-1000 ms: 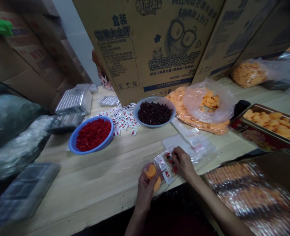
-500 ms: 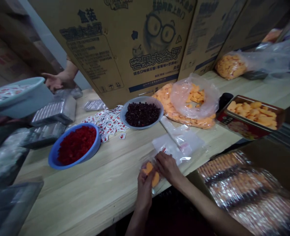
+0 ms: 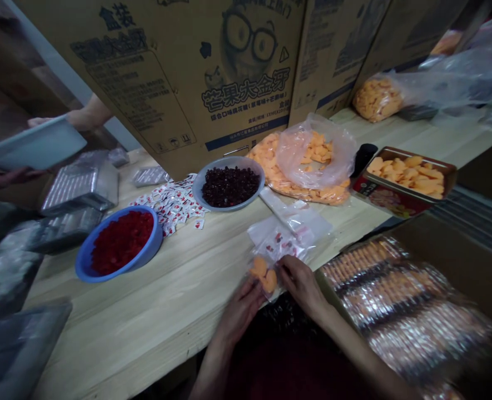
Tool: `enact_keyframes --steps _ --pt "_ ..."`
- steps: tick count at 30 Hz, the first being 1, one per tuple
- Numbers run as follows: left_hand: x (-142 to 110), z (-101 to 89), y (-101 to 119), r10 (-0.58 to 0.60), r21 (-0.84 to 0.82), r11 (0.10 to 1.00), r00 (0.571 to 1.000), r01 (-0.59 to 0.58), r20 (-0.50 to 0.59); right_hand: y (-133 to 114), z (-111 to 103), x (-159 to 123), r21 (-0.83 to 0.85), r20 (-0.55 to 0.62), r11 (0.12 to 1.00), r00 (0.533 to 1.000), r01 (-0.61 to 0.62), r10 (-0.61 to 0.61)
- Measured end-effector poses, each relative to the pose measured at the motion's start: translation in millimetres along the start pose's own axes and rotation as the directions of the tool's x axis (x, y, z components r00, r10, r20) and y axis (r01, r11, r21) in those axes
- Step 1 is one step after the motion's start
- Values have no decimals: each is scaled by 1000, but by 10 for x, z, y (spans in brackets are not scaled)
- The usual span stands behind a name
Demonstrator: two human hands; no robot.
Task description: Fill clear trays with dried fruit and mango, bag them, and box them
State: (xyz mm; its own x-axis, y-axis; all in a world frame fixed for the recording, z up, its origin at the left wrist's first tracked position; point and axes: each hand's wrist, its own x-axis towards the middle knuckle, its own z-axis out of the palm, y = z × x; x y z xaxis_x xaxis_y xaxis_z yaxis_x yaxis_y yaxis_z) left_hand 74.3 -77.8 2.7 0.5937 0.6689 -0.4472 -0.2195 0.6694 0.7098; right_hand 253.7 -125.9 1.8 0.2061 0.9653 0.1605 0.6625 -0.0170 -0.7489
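My left hand (image 3: 242,304) grips the near left edge of a clear plastic pack (image 3: 264,276) with orange candy pieces showing in it. The pack is tilted up near the table's front edge. My right hand (image 3: 301,282) has its fingers closed at the pack's right edge, with the thumb and fingertips together there. Just beyond the hands lie clear plastic bags (image 3: 310,222). Small red and dark marks show through the plastic above the pack; I cannot tell whether they are print or sweets.
On the table stand a blue basin (image 3: 156,244) of red pieces, a bowl (image 3: 259,191) of dark pieces, scattered printed packets (image 3: 175,201), a bag of orange pieces (image 3: 262,153) and a tin (image 3: 381,201). A carton of filled packs (image 3: 391,289) sits at right. Another person holds a tub (image 3: 41,145).
My right hand first moved in over the open pack, covering its packets and red pieces; it is now at the right edge. The pack has tilted up. Another person's tub came in at left.
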Motion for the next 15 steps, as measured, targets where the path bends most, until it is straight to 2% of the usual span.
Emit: enact_keyframes --steps 2,4,7,10,12,15 --pt "-8 -35 24 -25 24 999 997 24 71 -29 21 28 51 38 998 999 33 -35" --pt "37 -49 -2 -17 64 998 998 13 64 -83 42 40 125 85 990 994 64 -75" --pt "143 -46 -101 41 68 997 999 -40 -27 -200 50 23 273 162 959 978 81 -129" --pt "200 -32 -188 136 102 987 979 -121 -154 -300 29 -26 368 219 927 961 77 -167" --pt "185 -17 -210 173 163 977 959 -138 -222 -328 17 -80 338 233 938 958 79 -165" --pt "102 26 -184 167 249 964 939 -92 -300 -331 42 -197 144 222 983 964 117 -148"
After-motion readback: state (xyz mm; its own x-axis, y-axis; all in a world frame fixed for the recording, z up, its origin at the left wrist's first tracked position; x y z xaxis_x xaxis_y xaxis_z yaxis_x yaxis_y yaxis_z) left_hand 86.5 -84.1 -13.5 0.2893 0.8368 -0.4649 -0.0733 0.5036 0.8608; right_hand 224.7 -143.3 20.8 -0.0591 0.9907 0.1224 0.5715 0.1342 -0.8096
